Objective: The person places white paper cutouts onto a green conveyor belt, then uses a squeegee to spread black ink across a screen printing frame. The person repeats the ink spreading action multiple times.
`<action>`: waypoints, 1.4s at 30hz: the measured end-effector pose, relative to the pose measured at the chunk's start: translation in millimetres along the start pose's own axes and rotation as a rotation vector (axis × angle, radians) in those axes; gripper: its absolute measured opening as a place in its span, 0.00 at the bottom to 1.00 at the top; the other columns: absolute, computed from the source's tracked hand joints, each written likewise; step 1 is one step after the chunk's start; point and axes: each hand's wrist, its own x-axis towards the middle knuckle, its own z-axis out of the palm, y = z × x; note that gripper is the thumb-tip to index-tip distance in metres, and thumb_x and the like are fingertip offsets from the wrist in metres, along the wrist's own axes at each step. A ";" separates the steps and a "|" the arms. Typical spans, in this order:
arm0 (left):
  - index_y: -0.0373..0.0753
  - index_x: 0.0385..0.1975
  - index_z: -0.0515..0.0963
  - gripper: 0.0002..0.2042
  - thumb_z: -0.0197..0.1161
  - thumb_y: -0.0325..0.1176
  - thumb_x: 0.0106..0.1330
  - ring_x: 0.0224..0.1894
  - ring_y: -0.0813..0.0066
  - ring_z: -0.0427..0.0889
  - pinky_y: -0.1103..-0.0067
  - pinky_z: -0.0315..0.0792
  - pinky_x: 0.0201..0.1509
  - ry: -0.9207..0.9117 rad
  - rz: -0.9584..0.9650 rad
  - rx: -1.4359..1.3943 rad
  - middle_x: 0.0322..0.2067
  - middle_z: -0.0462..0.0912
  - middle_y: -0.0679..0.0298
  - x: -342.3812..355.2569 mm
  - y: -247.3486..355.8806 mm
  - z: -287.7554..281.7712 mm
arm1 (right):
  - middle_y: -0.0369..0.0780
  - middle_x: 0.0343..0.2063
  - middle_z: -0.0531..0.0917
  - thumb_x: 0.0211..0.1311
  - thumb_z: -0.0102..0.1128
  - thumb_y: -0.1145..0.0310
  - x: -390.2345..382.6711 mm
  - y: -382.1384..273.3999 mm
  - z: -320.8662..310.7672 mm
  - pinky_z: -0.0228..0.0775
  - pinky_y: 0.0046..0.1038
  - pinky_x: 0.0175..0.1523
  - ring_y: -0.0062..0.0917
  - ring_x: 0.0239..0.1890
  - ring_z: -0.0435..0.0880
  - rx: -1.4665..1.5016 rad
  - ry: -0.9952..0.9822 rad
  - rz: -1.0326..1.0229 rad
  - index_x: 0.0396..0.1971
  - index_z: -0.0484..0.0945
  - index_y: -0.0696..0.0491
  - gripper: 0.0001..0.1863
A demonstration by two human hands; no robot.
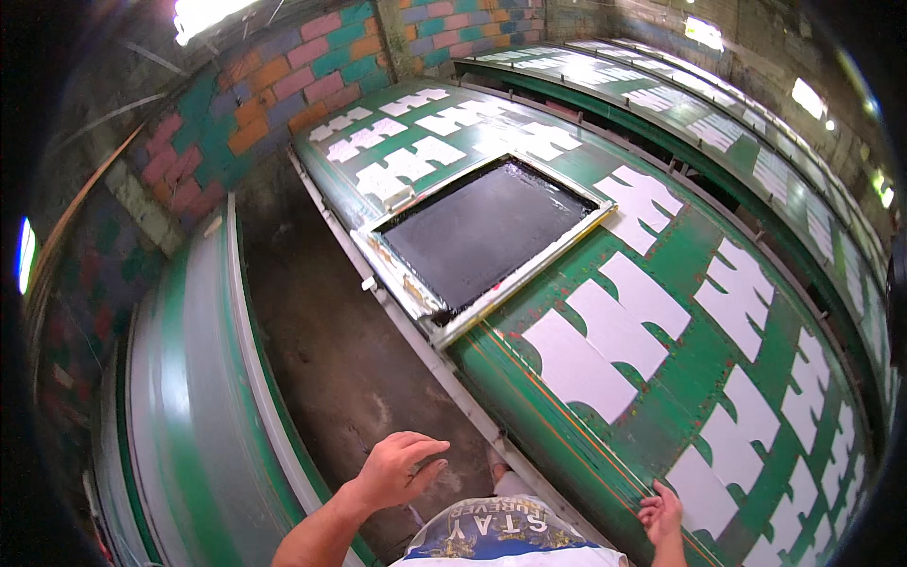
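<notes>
My left hand [406, 470] is raised over the gap beside the long green table, its fingers loosely curved, thumb apart, holding nothing. My right hand [660, 513] is at the near edge of that table [595, 406], fingers half bent and empty, close to white cut fabric pieces [595, 369]. More white pieces [732, 298] lie in rows across the green surface. Farther along, a rectangular screen frame [484, 248] with a dark, glossy centre lies across the table, a small pale block on its far left corner.
A second long table [184, 369] stands to the left, with concrete floor [321, 312] between the two. More long tables [652, 80] holding white pieces run along the right. A painted block wall [312, 57], multicoloured, and a pillar [392, 42] are at the back; lights hang overhead.
</notes>
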 end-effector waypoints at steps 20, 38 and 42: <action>0.34 0.54 0.89 0.12 0.72 0.26 0.73 0.49 0.71 0.92 0.73 0.83 0.56 0.045 -0.024 -0.012 0.47 0.94 0.57 365.6 -282.5 -61.5 | 0.44 0.34 0.88 0.81 0.57 0.50 -14.4 3.0 86.1 0.81 0.33 0.31 0.35 0.30 0.90 0.172 0.269 -0.258 0.46 0.80 0.54 0.20; 0.28 0.63 0.83 0.28 0.80 0.39 0.68 0.53 0.55 0.90 0.64 0.81 0.62 0.173 -0.335 -0.108 0.51 0.91 0.45 520.3 -710.6 -102.5 | 0.42 0.56 0.84 0.81 0.66 0.62 85.6 29.8 660.7 0.84 0.39 0.56 0.27 0.52 0.85 -0.100 0.249 -0.048 0.76 0.73 0.54 0.29; 0.28 0.52 0.87 0.17 0.78 0.33 0.69 0.40 0.68 0.90 0.69 0.83 0.49 0.164 -0.311 -0.239 0.41 0.93 0.55 524.6 -722.6 -96.5 | 0.39 0.53 0.84 0.81 0.66 0.62 94.8 43.6 684.4 0.81 0.36 0.52 0.27 0.51 0.83 -0.040 0.395 -0.067 0.75 0.75 0.54 0.28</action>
